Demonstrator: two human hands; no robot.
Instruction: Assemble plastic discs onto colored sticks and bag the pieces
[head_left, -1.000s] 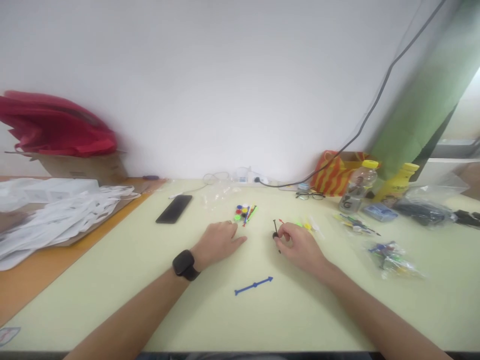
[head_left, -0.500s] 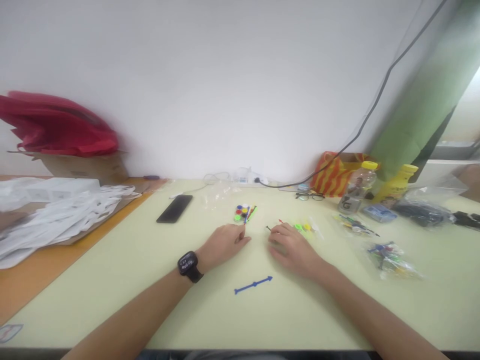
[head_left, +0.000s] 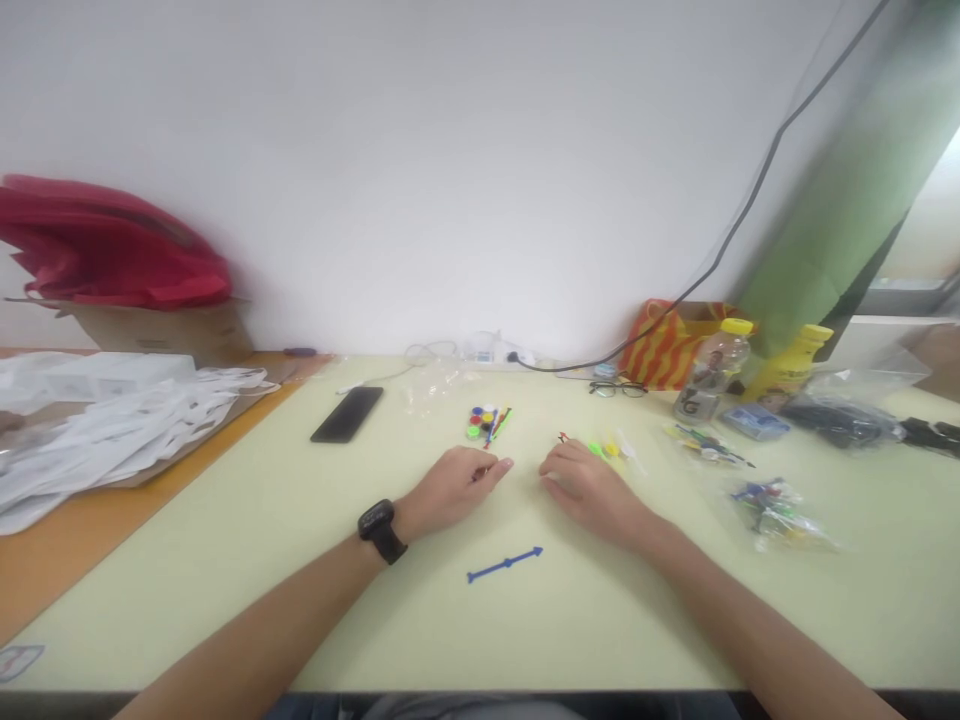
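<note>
Fingers curled and thumb pointing right, my left hand [head_left: 454,485] rests on the table, a watch on its wrist; whatever it may hold is hidden. Just beyond it lie several coloured round discs [head_left: 475,419] and thin coloured plastic sticks [head_left: 501,427]. My right hand [head_left: 589,485] is bent with its fingers closed together, their contents hidden. A small red arrow tip [head_left: 564,437] shows beyond its fingers. To its upper right are green and yellow pieces [head_left: 604,450] by a clear bag. Nearer to me, a blue plastic arrow [head_left: 506,562] lies apart from both hands.
A black phone [head_left: 347,414] lies at left, beyond it white strap-like items [head_left: 142,430]. At right are two clear bags of plastic parts [head_left: 776,510], a clear bottle [head_left: 709,375], a yellow bottle [head_left: 787,370] and glasses [head_left: 618,389]. A dark cable [head_left: 705,275] runs along the wall.
The dark arrow tip beside my right fingers is no longer visible there. My left thumb has stretched a little further right. The view has shifted slightly.
</note>
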